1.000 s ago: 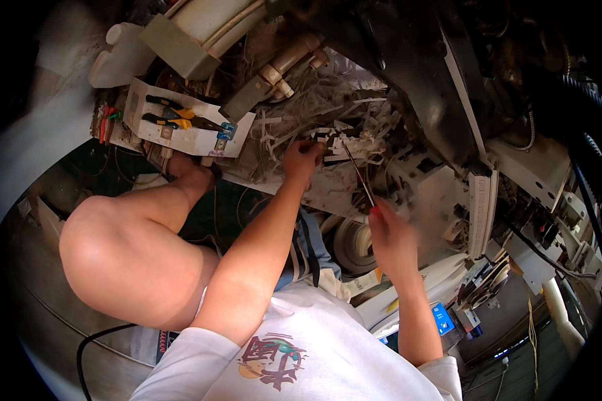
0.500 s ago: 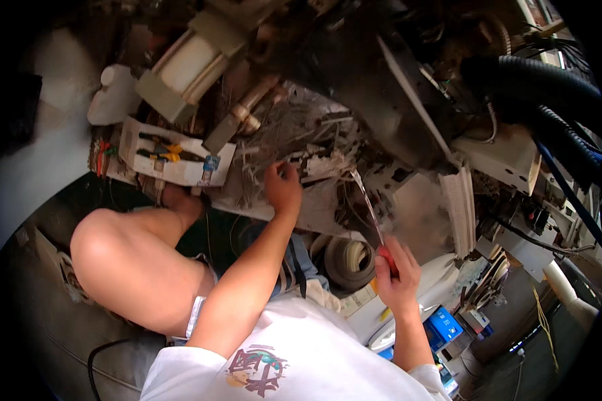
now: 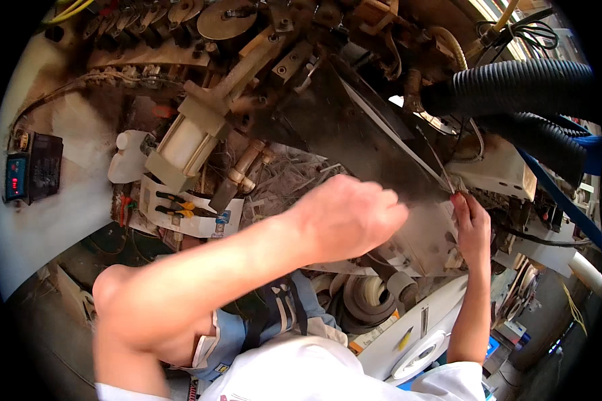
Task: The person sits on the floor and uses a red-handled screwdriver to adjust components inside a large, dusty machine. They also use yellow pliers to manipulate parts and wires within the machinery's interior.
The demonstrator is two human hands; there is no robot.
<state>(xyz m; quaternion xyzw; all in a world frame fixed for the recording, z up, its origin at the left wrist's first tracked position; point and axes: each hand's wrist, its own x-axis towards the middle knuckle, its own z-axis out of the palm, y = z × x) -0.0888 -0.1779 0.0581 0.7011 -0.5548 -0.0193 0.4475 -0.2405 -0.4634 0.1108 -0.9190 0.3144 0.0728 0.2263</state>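
— What does the right hand (image 3: 473,227) hold?

— A thin white strip (image 3: 394,137). Its lower end sits between the thumb and fingertips, which are pressed together on it in a pinch. From there the strip runs up and away to the left, lying along the dark metal plate (image 3: 334,134) of the machine.

— And the left hand (image 3: 348,217)?

— It hangs raised just left of the pinching fingers, blurred. Its fingers are curled in toward the palm; whether they grip anything cannot be told. It stays apart from the strip's end.

— What lies beyond the fingers?

— Above and right of the right hand, two black ribbed hoses (image 3: 522,87) cross the machine, with a blue hose (image 3: 555,194) beneath them. Just right of the fingertips sits a cream-coloured block (image 3: 502,174). Below the right wrist are dark rolls (image 3: 368,301) and a white disc (image 3: 421,347). Well to the left of the left hand, a white tray (image 3: 180,217) carries yellow-handled pliers (image 3: 177,200), and above it a pale cylinder (image 3: 180,144) is mounted on the machine.
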